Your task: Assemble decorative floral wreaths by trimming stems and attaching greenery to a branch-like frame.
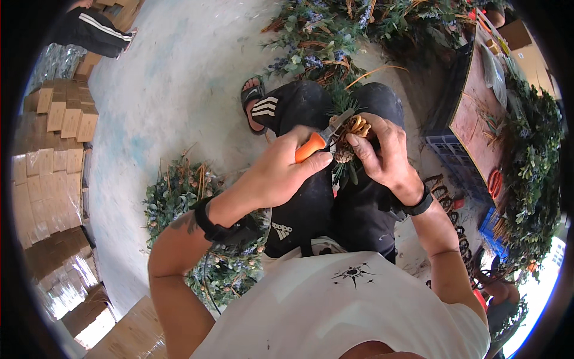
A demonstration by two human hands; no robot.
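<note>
My left hand [291, 164] is closed around the orange handle of a hand tool [310, 147]. Its pointed grey metal end reaches over the decoration in my other hand; whether it is a knife or pliers is hard to make out. With thumb and fingers, my right hand [385, 154] grips a pine cone cluster [345, 151] that has tan, petal-like dried pieces [359, 125] on top. Green needle sprigs [342, 102] stick out above and below the cluster, between my knees. My right palm hides part of it.
Leafy wreaths with blue flowers [314, 60] lie beyond my knees, and another wreath [173, 203] is at my left. A blue crate [454, 158] bearing a board with red-handled scissors [495, 182] stands right. Cardboard boxes [54, 161] are stacked far left; a person's leg [98, 30] shows behind.
</note>
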